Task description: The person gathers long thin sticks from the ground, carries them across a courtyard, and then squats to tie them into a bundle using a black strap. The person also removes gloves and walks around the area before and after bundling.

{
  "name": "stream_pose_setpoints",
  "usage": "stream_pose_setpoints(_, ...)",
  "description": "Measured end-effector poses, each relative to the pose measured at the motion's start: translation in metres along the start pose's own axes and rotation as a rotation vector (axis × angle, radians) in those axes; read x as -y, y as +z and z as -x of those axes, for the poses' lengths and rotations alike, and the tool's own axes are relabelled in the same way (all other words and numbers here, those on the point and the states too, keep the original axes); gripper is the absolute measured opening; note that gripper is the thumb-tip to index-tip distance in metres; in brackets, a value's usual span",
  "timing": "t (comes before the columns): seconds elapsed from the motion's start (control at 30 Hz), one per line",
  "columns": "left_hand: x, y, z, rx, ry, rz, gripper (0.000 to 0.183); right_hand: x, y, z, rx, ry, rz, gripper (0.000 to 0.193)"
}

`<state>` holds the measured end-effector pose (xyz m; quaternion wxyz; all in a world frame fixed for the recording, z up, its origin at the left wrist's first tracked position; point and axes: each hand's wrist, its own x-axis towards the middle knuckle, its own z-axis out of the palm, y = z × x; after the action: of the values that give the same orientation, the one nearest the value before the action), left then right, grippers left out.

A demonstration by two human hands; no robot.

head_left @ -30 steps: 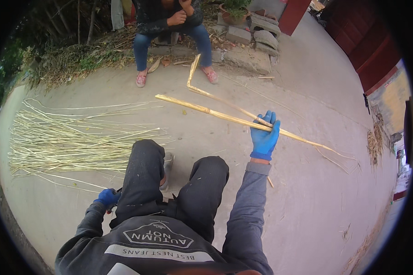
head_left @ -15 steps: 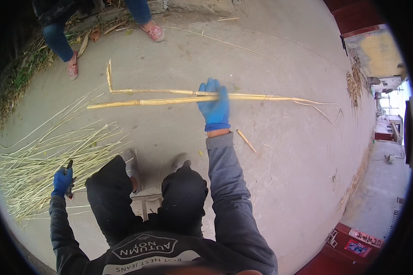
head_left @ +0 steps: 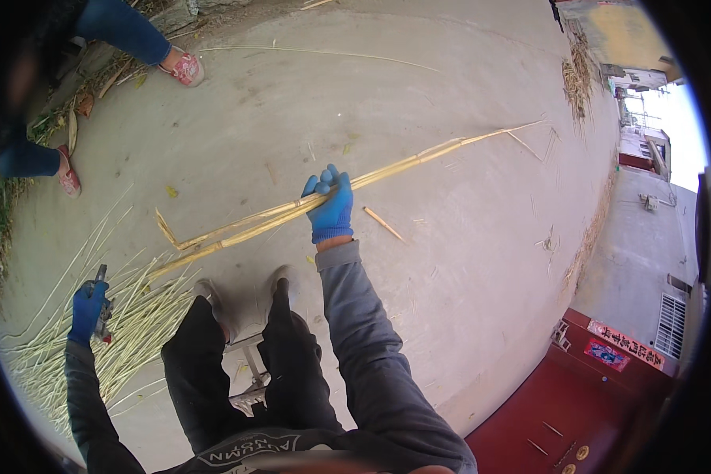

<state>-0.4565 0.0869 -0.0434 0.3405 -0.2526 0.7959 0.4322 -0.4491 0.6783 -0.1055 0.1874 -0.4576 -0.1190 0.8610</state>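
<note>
My right hand, in a blue glove, is closed around two long dry yellow stalks near their middle. The stalks slant from lower left to upper right above the concrete ground. One has a sharply bent tip at its left end, and the other's left end reaches over a pile of thin pale green stems. At the left, my left hand, also blue-gloved, grips a dark hand tool with a small red part, beside that pile. The tool's exact kind cannot be made out.
A short piece of stalk lies right of my right hand. A person's leg and pink shoe are at the upper left. One thin stem lies across the far ground. A red door stands at the lower right.
My right fingers, stretched out before, are now curled around the stalks. The stalks have tilted, left ends nearer me and right ends farther away. The whole view has shifted and turned.
</note>
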Motion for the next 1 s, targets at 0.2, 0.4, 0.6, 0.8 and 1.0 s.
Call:
stream_pose_setpoints(0.2, -0.05, 0.011, 0.097, 0.168, -0.05, -0.176, 0.029, 0.066, 0.04, 0.086, 0.008, -0.133, 0.149, 0.048)
stream_pose_setpoints(0.4, -0.139, 0.009, 0.231, 0.235, -0.048, -0.256, 0.029, 0.148, 0.108, 0.167, 0.136, -0.12, 0.145, 0.045)
stream_pose_setpoints(0.6, -0.258, 0.046, 0.333, 0.329, 0.177, -0.214, 0.045, 0.198, 0.184, 0.227, 0.257, -0.136, 0.119, 0.044)
stream_pose_setpoints(0.8, -0.372, 0.089, 0.395, 0.447, 0.442, 0.011, 0.055, 0.226, 0.229, 0.268, 0.294, 0.043, -0.057, 0.041)
stream_pose_setpoints(1.0, -0.429, 0.113, 0.435, 0.351, 0.793, 0.374, 0.068, 0.236, 0.247, 0.319, 0.162, 0.027, -0.045, 0.032)
